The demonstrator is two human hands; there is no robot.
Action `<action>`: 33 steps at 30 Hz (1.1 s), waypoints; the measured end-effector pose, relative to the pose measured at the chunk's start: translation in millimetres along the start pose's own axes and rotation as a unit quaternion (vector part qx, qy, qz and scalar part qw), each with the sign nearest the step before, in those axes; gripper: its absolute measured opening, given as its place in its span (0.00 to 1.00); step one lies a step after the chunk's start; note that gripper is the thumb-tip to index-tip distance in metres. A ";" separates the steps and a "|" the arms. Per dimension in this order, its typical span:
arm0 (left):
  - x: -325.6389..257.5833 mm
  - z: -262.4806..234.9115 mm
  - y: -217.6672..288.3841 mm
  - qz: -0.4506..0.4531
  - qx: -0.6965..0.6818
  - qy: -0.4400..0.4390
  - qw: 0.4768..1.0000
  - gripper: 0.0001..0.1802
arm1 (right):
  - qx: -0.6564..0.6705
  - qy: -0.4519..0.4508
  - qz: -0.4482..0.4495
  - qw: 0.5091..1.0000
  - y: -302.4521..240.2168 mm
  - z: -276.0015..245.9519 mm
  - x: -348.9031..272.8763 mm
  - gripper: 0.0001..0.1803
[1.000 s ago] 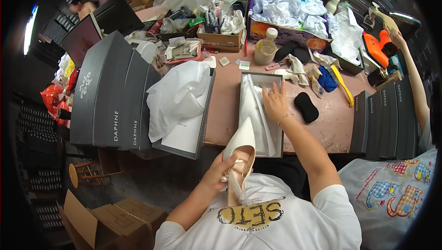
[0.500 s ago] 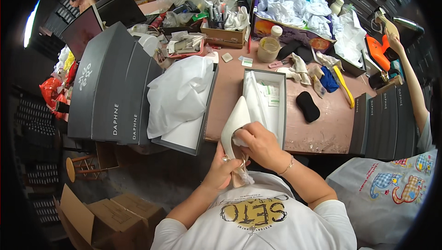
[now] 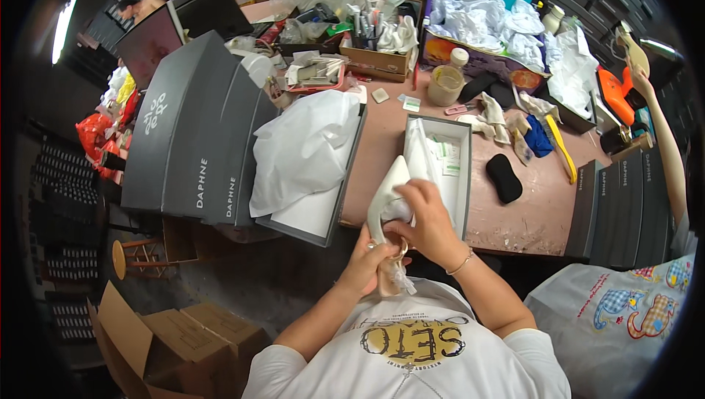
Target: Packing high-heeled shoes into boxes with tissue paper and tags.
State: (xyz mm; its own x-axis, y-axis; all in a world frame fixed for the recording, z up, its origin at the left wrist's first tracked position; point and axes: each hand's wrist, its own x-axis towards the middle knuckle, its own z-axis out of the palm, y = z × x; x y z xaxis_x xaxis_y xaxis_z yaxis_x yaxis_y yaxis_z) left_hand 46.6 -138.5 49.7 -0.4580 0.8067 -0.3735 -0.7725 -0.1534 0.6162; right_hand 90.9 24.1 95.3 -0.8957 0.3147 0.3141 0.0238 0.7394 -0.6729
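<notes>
A cream pointed shoe (image 3: 387,192) is held up in front of the person's chest, just at the near edge of the table (image 3: 529,215), with its toe pointing up and away toward the open shoe box (image 3: 461,179). The left hand (image 3: 365,261) is closed around the lower part of the shoe, near the heel, where a buckle and a bit of clear plastic wrap (image 3: 400,276) can be seen. The right hand (image 3: 428,219) is laid over the middle of the shoe from the right, its fingers (image 3: 408,192) curled onto the opening; whether something is pinched between them cannot be told.

White tissue paper (image 3: 420,157) is standing up inside the shoe box just behind the shoe. To the left, a second open box (image 3: 332,201) is filled with a large sheet of white wrapping paper (image 3: 305,146), and a stack of grey closed boxes (image 3: 192,142) is lying beside it. A black pad (image 3: 504,177) is resting on the table to the right of the shoe box, near a yellow-handled tool (image 3: 562,151) and some rags (image 3: 514,124). A small tan jar (image 3: 446,85) is set further back. Another person's arm (image 3: 667,142) is raised at the far right.
</notes>
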 end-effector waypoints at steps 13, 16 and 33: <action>42.4 -11.7 29.9 -0.064 -0.181 -0.093 0.977 0.28 | 0.415 -0.040 0.115 0.901 10.9 -34.7 33.6 0.45; 41.2 0.1 45.9 -0.079 -0.355 -0.150 0.919 0.42 | 0.331 -0.081 0.139 0.930 13.8 -44.9 3.2 0.31; 62.0 -20.6 37.3 -0.126 -0.322 -0.318 0.883 0.51 | 0.260 -0.159 0.054 0.951 -19.0 -23.8 -45.5 0.12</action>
State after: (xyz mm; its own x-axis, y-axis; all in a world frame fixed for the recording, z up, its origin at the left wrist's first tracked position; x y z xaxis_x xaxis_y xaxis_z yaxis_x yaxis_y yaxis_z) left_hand -19.7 -105.9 35.2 -0.0554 0.9875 0.1479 -0.9982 -0.0515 -0.0300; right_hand 141.7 9.8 109.7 -0.9914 0.1155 0.0613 -0.0251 0.2923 -0.9560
